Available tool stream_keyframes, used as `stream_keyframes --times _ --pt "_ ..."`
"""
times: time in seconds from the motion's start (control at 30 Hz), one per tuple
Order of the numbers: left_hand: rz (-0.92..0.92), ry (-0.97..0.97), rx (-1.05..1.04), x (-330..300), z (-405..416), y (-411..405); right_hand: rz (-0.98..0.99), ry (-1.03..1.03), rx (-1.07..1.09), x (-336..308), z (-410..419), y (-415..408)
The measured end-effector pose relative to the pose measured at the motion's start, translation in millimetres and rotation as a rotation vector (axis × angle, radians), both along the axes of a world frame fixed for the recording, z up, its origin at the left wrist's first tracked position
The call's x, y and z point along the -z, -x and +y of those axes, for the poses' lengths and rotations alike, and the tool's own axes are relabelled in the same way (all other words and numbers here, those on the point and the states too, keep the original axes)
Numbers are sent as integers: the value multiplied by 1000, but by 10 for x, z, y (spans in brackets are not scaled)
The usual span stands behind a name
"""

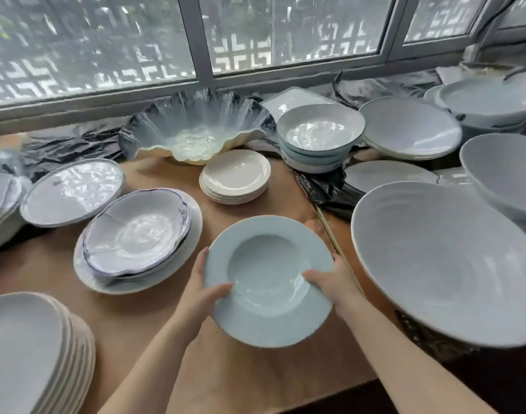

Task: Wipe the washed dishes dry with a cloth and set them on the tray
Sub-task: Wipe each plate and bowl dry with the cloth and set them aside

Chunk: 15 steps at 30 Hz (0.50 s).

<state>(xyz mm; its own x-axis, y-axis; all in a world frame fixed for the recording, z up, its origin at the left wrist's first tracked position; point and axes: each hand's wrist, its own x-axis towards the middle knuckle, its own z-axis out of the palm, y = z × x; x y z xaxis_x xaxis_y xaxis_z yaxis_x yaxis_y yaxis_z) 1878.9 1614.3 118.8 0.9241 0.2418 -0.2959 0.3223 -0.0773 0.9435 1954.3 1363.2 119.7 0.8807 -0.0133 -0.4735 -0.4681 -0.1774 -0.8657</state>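
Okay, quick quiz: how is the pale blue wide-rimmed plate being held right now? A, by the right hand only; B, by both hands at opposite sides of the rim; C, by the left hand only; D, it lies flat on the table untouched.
B: the left hand and right hand each grip a side of the pale blue plate.

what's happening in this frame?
A person holds a pale blue rimmed plate in both hands, left hand and right hand gripping opposite edges, above a brown table. Stacks of plates and bowls surround it, including a small white stack and a big bowl at right. No cloth shows.
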Motion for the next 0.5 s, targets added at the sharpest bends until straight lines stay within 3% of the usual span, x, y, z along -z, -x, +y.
stream_keyframes --times 0.5 --pt "83 34 -63 365 74 -813 -23 251 -56 365 181 -908"
